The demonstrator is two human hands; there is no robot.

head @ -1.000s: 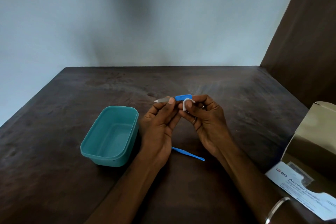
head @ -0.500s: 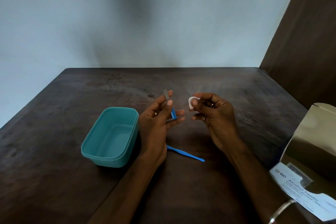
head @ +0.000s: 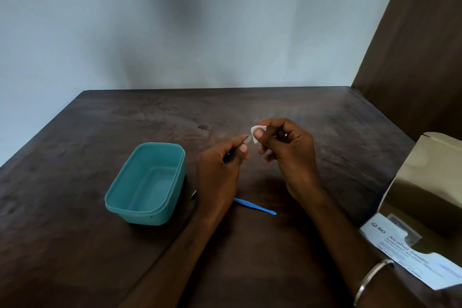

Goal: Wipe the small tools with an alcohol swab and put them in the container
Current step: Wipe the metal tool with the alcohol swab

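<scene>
My left hand (head: pixel 221 172) grips a small tool with a blue handle and a grey metal blade (head: pixel 246 140); only the blade tip and a sliver of blue show past my fingers. My right hand (head: pixel 287 155) pinches a folded white alcohol swab (head: pixel 257 132) between thumb and forefinger, right at the blade tip. A teal plastic container (head: pixel 147 182), open and with nothing inside, stands on the dark table left of my left hand. A second slim blue tool (head: pixel 255 206) lies on the table under my wrists.
An open cardboard box of alcohol swabs (head: pixel 420 207) sits at the right edge of the dark wooden table (head: pixel 100 257). A dark wooden panel (head: pixel 412 45) rises at the back right. A small dark item (head: pixel 193 194) peeks out between container and left wrist.
My left hand turned the tool from upright to pointing right, and now hides most of its handle. My right hand brought the swab back against the blade tip after they had parted.
</scene>
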